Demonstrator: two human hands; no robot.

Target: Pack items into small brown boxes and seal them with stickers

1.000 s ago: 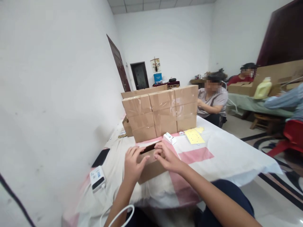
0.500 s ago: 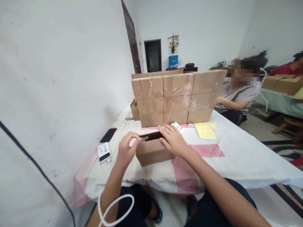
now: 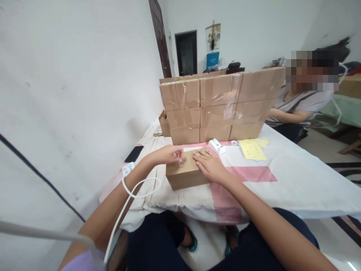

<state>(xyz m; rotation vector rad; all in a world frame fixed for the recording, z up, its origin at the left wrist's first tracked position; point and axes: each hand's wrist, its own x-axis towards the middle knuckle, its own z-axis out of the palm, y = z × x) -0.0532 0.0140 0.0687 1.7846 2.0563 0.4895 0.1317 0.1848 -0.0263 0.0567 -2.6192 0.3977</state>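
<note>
A small brown cardboard box sits on the cloth-covered table with its top closed. My right hand lies flat on the lid, fingers stretched out. Over the lid's left part my left hand is closed in a pinch on a small piece of clear tape. Whether the tape touches the cardboard I cannot tell. Just behind the box's right end is a white device with a small screen.
A wall of stacked, taped cardboard boxes stands behind. Yellow sheet and tape roll lie to the right; phone and white power bank to the left. A white cable loops by my left arm. Another person sits at right.
The box's top was open and is now closed. My right hand has moved from the opening's edge onto the lid, and my left hand has come over the top. The view has shifted slightly.
</note>
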